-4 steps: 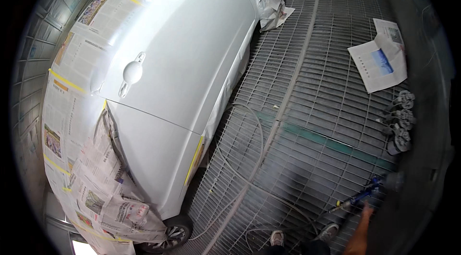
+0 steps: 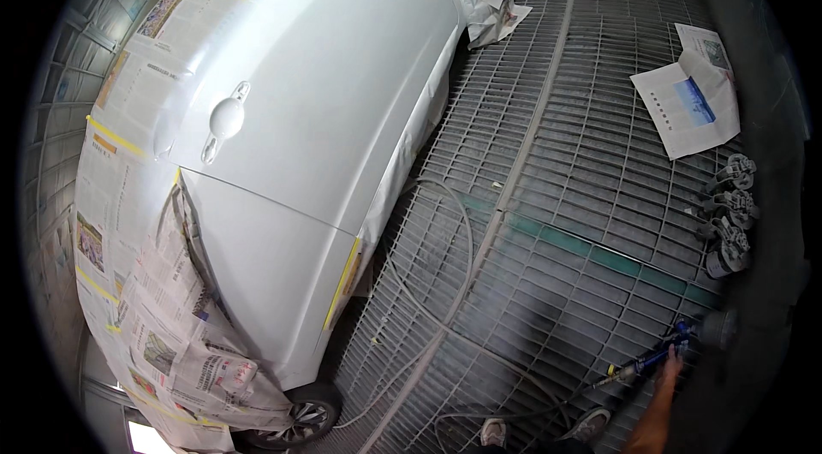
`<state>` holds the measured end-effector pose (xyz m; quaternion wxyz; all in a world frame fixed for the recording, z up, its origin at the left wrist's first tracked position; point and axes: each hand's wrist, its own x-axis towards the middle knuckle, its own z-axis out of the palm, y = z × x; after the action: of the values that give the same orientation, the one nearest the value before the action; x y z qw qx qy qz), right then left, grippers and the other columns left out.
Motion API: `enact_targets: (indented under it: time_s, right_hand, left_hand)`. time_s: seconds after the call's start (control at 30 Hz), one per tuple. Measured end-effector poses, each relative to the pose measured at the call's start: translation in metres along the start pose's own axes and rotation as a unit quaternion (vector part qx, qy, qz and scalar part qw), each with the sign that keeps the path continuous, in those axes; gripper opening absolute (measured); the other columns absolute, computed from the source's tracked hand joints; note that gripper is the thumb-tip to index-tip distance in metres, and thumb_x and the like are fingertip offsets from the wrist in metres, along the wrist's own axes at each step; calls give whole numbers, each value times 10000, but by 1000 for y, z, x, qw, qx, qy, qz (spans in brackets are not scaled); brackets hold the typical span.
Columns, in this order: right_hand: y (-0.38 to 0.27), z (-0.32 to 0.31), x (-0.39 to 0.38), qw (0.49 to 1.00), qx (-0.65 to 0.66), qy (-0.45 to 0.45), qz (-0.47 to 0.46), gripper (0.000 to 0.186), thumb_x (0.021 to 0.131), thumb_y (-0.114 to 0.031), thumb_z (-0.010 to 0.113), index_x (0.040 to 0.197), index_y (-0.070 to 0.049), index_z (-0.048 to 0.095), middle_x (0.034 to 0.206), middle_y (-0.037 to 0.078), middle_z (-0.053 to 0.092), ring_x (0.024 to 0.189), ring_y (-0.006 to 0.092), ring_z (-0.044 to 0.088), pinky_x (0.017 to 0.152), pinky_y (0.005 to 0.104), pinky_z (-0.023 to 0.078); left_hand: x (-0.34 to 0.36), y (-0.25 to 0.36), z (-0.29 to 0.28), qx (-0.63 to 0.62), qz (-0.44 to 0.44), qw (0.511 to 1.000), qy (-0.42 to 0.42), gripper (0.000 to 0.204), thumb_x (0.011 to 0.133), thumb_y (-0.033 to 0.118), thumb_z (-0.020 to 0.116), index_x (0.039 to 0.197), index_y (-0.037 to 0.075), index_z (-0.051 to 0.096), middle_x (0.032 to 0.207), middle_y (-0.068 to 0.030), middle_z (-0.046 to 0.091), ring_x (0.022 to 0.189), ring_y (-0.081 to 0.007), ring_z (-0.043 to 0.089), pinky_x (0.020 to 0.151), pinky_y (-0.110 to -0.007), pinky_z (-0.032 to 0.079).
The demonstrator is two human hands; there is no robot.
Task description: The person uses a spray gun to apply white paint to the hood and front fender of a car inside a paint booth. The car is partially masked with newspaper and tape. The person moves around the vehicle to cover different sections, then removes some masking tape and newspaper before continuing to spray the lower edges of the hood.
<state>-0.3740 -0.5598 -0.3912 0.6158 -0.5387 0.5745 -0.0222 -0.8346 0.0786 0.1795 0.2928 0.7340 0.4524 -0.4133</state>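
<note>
Left hand: out of view, state cannot be told. Car (image 2: 325, 86), white, paper-masked, stands at ten o'clock. Hose (image 2: 470, 253) loops over grating (image 2: 599, 197) at five. Spray gun (image 2: 654, 358), four o'clock, appears grasped by the right hand (image 2: 670, 366). Judged rigid, fairly light, subject to hose drag; best held where now gripped.

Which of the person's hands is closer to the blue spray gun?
The right hand: it is on the spray gun, gripping it at the lower right of the picture. The left hand is out of view, so its exact place cannot be told.
</note>
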Motion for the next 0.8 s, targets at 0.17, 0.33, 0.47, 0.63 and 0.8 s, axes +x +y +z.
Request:
enact_targets:
  time_s: [0.17, 0.33, 0.47, 0.63, 0.8]
  right_hand:
    - [-7, 23, 10, 982, 189, -6, 15, 268, 923, -189, 673, 1152, -82, 584, 893, 22, 642, 768, 181, 612, 614, 372, 500]
    - [-19, 37, -21, 997, 52, 37, -41, 114, 924, -153, 668, 979, -58, 637, 804, 31, 638, 689, 170, 571, 631, 358, 465]
    - [-27, 51, -109, 972, -170, 33, -162, 278, 889, -203, 707, 920, 65, 640, 823, 112, 674, 697, 202, 585, 665, 366, 466]
    - [-50, 59, -304, 981, -140, -15, -136, 540, 846, -251, 746, 1217, 100, 572, 1321, 258, 542, 1188, 354, 537, 1021, 430, 408]
    - [-164, 53, -583, 994, -8, -105, -24, 721, 858, 38, 607, 1462, 24, 213, 1234, 210, 480, 995, 250, 564, 815, 384, 489]
  left_hand:
    - [6, 62, -5, -18, -41, 999, -10, 520, 932, 348, 631, 1311, 22, 485, 1108, -152, 653, 974, -266, 652, 838, -395, 516]
    - [9, 87, -34, 5, -4, 1000, -26, 525, 928, 343, 639, 1317, 28, 480, 1111, -151, 653, 977, -262, 650, 841, -394, 515]
    - [-13, 109, -65, 10, 28, 999, -34, 529, 925, 340, 645, 1322, 34, 476, 1114, -149, 653, 979, -259, 648, 842, -392, 514]
    - [-49, 145, -102, -10, 87, 995, -52, 535, 921, 335, 652, 1329, 40, 471, 1117, -148, 653, 981, -255, 646, 844, -390, 512]
    - [-125, 207, -138, -85, 156, 983, -54, 542, 916, 331, 660, 1335, 47, 466, 1120, -146, 654, 984, -251, 644, 846, -388, 511]
